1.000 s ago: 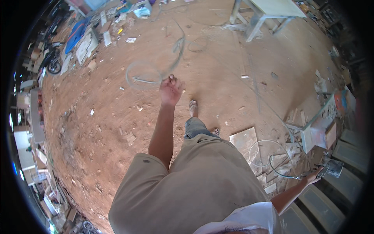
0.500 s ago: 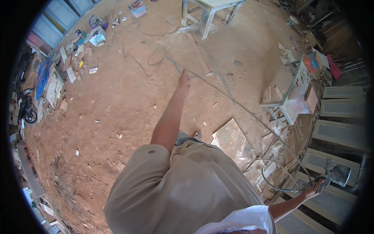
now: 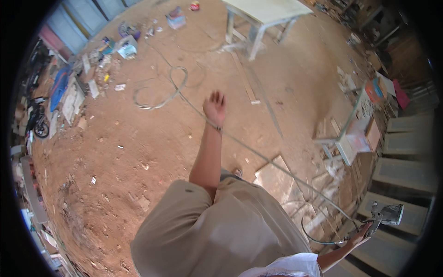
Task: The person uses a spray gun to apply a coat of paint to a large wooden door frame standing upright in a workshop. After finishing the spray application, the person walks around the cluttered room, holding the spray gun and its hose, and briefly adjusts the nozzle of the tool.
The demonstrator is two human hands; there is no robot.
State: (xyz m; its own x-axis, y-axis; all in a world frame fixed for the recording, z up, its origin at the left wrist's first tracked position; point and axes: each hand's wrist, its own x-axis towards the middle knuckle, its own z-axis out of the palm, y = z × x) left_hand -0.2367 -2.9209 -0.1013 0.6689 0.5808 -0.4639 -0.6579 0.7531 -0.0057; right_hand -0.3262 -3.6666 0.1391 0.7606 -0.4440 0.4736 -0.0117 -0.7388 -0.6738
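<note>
1. The right hand (image 3: pixel 359 235) was stretched far out to the person's right, its fingers wrapped around the handle of a metal spray gun (image 3: pixel 376 221).
2. The spray gun stood at the far right of the view, in front of the pale framed panels (image 3: pixel 400 175); its silvery cup (image 3: pixel 392 215) pointed away from the body.
3. The left hand (image 3: pixel 215 108) was raised ahead of the body with its fingers loosely curled, released and grasping nothing.
4. A long hose (image 3: pixel 286 172) ran from near the spray gun diagonally across the view, passing the left wrist; whether it touched the skin could not be told.
5. Beyond the left hand the hose bent into 2 loops, and whether they rested on the dirt floor (image 3: pixel 138 143) was unclear.
6. A darker, thinner tube (image 3: pixel 318 241) curved below the spray gun, near the right hand.
7. Under the diagonal hose lay a flat board (image 3: pixel 279 177), with scraps of wood beside it.
8. Farther off stood a pale-topped table (image 3: pixel 267 10), with a wooden strip (image 3: pixel 244 76) lying on the ground near its legs.
9. At the far left, a motorcycle (image 3: pixel 40 123) stood near a blue sheet (image 3: pixel 60 87).
</note>
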